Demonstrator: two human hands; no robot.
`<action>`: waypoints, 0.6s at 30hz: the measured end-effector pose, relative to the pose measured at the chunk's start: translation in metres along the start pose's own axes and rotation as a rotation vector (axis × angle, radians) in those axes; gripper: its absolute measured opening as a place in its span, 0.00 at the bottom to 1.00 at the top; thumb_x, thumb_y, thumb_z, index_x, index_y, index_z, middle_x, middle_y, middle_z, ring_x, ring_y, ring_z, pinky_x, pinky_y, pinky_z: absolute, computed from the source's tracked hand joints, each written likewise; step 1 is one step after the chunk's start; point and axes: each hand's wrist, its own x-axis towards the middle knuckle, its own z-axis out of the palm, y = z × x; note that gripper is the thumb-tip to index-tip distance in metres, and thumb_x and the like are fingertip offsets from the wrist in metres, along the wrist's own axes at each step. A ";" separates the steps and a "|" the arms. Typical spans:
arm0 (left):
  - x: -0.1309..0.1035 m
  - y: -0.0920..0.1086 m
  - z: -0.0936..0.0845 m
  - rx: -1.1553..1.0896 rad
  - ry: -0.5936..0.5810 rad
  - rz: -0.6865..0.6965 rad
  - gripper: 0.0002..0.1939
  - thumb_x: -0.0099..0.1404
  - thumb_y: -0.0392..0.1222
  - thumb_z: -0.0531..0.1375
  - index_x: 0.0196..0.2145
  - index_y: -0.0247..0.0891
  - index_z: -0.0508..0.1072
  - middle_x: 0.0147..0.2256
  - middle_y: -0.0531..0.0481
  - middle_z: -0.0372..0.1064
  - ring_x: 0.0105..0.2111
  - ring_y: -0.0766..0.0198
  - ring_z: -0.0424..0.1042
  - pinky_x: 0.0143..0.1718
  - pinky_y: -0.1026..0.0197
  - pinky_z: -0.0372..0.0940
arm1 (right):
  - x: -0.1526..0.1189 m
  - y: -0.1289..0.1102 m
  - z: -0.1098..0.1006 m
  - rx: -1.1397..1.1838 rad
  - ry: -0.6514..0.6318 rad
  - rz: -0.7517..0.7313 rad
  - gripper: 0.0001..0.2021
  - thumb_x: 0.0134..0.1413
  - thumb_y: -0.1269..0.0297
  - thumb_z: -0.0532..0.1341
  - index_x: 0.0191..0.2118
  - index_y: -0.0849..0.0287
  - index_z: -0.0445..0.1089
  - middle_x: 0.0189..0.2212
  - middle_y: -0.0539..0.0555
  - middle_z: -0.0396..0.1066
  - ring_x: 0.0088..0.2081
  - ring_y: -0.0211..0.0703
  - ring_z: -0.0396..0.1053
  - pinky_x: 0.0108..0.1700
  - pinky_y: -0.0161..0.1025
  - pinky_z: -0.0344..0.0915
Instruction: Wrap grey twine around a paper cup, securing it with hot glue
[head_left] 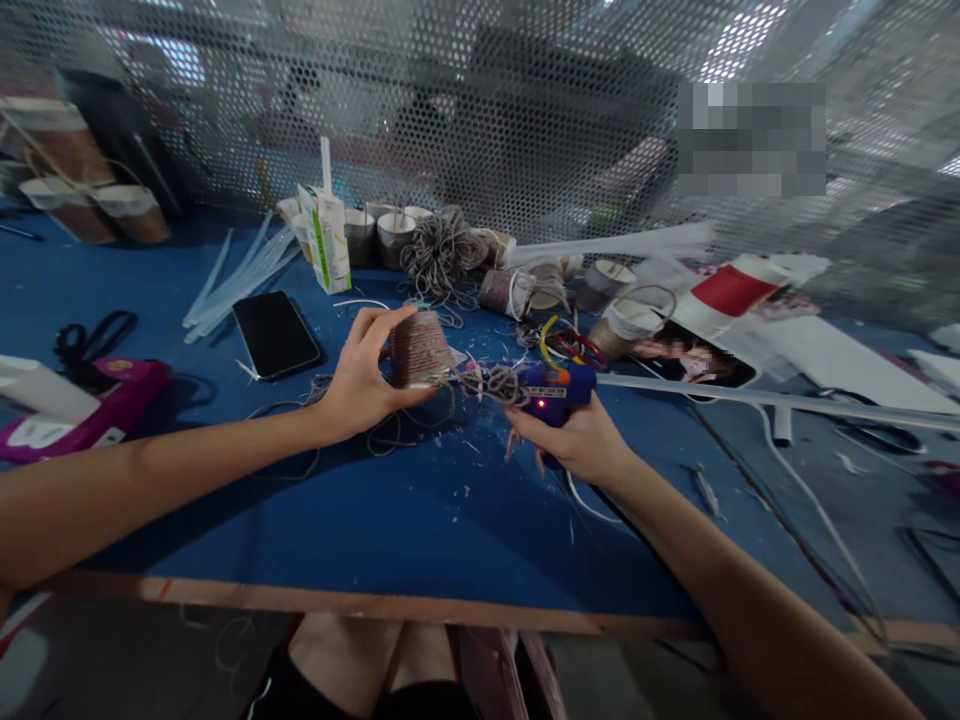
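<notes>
My left hand point(360, 375) grips a small cup wrapped in reddish-brown twine point(421, 348), tilted on its side above the blue table. In my right hand point(574, 435) is a blue glue gun point(555, 392) with a red light lit. Its nozzle points left and meets the cup's near rim, though I cannot tell whether they touch. Grey twine is wound around the gun's front. A long clear glue stick point(750, 388) sticks out of its back. Loose twine lies on the table under the cup.
A black phone point(276, 335) and several glue sticks point(240, 280) lie to the left, near a magenta device point(82, 405). Behind stand a drink carton point(326, 240), several wrapped cups point(395, 238) and a twine bundle point(444, 252). Scissors point(877, 435) lie right. A perforated metal screen point(450, 120) closes the back.
</notes>
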 end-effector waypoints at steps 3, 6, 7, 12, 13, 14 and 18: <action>0.000 0.000 0.000 -0.005 -0.007 -0.010 0.40 0.50 0.42 0.73 0.58 0.44 0.63 0.51 0.44 0.62 0.53 0.52 0.67 0.43 0.53 0.75 | 0.000 0.002 -0.002 0.044 -0.033 0.046 0.10 0.44 0.58 0.67 0.24 0.55 0.66 0.14 0.48 0.67 0.16 0.38 0.64 0.18 0.37 0.64; 0.000 0.000 0.000 -0.022 -0.004 -0.009 0.40 0.50 0.41 0.73 0.58 0.45 0.63 0.52 0.44 0.62 0.53 0.53 0.66 0.43 0.54 0.76 | 0.001 0.003 -0.004 0.063 -0.033 0.062 0.13 0.45 0.56 0.68 0.24 0.54 0.65 0.14 0.47 0.66 0.15 0.37 0.62 0.17 0.37 0.63; 0.000 0.000 0.000 -0.033 -0.002 -0.009 0.40 0.50 0.41 0.73 0.58 0.45 0.63 0.52 0.44 0.62 0.53 0.53 0.66 0.42 0.54 0.76 | 0.001 0.003 -0.004 0.065 -0.027 0.054 0.13 0.45 0.56 0.68 0.24 0.54 0.64 0.14 0.47 0.66 0.15 0.37 0.61 0.17 0.37 0.62; 0.000 0.000 0.001 -0.106 0.024 -0.029 0.39 0.49 0.41 0.73 0.57 0.46 0.64 0.51 0.45 0.61 0.51 0.54 0.67 0.40 0.56 0.77 | 0.002 0.003 -0.008 0.048 -0.018 0.056 0.12 0.43 0.59 0.67 0.23 0.54 0.63 0.15 0.47 0.65 0.15 0.36 0.61 0.17 0.37 0.62; 0.000 0.000 0.001 -0.114 0.029 -0.034 0.39 0.49 0.41 0.73 0.57 0.46 0.64 0.51 0.44 0.61 0.52 0.54 0.67 0.40 0.56 0.77 | 0.003 0.003 -0.009 0.053 -0.018 0.078 0.12 0.43 0.59 0.67 0.23 0.54 0.63 0.15 0.47 0.65 0.15 0.35 0.60 0.17 0.37 0.62; 0.000 0.001 0.001 -0.119 0.032 -0.039 0.39 0.49 0.41 0.73 0.57 0.46 0.64 0.51 0.44 0.61 0.52 0.54 0.67 0.41 0.56 0.77 | 0.003 0.003 -0.009 0.061 -0.017 0.102 0.11 0.42 0.60 0.66 0.24 0.54 0.63 0.15 0.47 0.65 0.15 0.35 0.60 0.17 0.37 0.61; 0.000 0.001 0.002 -0.150 0.041 -0.054 0.38 0.50 0.40 0.73 0.57 0.46 0.64 0.52 0.44 0.61 0.54 0.53 0.67 0.43 0.54 0.77 | 0.005 0.004 -0.011 0.054 0.006 0.111 0.08 0.40 0.61 0.65 0.24 0.55 0.65 0.16 0.47 0.65 0.15 0.35 0.59 0.17 0.37 0.60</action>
